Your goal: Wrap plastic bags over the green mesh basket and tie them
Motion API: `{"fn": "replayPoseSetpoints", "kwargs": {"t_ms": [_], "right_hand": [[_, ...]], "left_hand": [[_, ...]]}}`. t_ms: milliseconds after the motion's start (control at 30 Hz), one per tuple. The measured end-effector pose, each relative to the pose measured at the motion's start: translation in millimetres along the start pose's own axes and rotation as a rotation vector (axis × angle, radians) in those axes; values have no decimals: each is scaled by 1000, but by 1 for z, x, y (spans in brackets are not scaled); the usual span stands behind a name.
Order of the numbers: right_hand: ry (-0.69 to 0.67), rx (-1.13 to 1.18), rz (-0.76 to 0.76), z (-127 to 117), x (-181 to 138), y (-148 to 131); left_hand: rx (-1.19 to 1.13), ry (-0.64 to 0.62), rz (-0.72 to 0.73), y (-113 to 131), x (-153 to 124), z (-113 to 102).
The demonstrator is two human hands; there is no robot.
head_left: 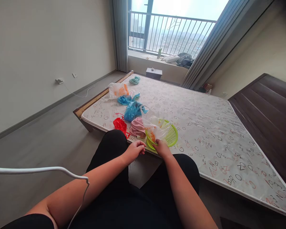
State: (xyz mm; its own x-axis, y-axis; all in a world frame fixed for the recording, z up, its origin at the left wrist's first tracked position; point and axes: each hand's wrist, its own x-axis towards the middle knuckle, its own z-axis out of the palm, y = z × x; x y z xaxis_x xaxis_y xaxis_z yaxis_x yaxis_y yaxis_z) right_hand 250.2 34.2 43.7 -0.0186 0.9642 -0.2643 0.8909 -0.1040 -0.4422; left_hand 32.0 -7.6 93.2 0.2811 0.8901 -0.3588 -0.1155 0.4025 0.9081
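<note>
My right hand (162, 149) is closed at the near rim of a light-green plastic basket (173, 136), with its thumb near the clear bag. This clear plastic bag (154, 127) with orange print lies crumpled in the basket and over its left side. Just left of the basket, my left hand (135, 150) hovers above my lap, its fingers curled together and nothing visible in them. A folded pink cloth (137, 127) touches the basket's left side. Beside the cloth lies a red plastic bag (120, 126), and behind it a blue plastic bag (133, 110).
The mattress (205, 127) carries another blue bag (124, 100), a clear bag (118, 90) and a teal coiled bundle (134, 80) farther back. A white cable (50, 170) crosses in front of my left arm. A small bedside table (154, 72) stands beyond, below the window.
</note>
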Motion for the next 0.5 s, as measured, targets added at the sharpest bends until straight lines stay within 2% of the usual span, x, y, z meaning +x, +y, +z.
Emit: {"fn": "replayPoseSetpoints", "kwargs": {"t_ms": [233,500], "right_hand": [[-18,-7,24,0,2,2],[-13,77,13,-4,2,1]], "left_hand": [[-63,-39,-69,2,19,12],[-25,-83,-96,5,37,10]]}}
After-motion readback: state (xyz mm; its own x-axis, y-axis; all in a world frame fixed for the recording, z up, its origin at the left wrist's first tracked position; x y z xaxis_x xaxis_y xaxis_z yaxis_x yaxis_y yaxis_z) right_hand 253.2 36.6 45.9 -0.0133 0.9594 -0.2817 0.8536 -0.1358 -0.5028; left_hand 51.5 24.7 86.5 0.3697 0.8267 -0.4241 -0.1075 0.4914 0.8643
